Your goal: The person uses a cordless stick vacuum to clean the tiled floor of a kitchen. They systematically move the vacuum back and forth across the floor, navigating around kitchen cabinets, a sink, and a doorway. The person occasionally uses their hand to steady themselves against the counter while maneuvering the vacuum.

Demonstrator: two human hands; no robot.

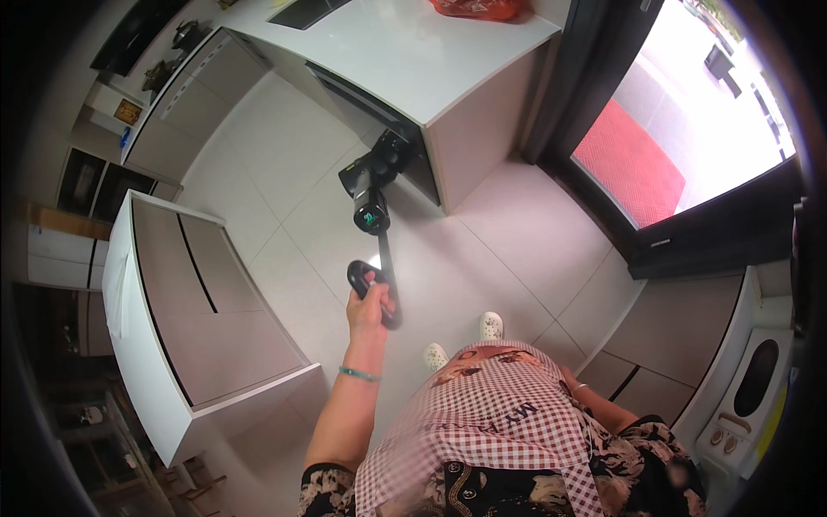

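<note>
My left hand (369, 305), with a green bangle at its wrist, is closed around the black loop handle of an upright cordless floor cleaner (371, 210). A green display shows on top of the cleaner's body. Its dark lower part lies beyond the handle, against the front of the white-topped counter; the floor head is hidden. My right hand (567, 377) hangs at my right side beside the checked apron (497, 413), mostly covered by it, so its fingers and anything in them cannot be seen.
A white-topped counter (426, 71) with a red plastic bag (478, 8) stands ahead. An island cabinet (200, 304) is at the left. A dark-framed doorway (581, 155) with a red mat (630, 161) outside lies at the right, above low cabinets (672, 329) and a white appliance (749, 400).
</note>
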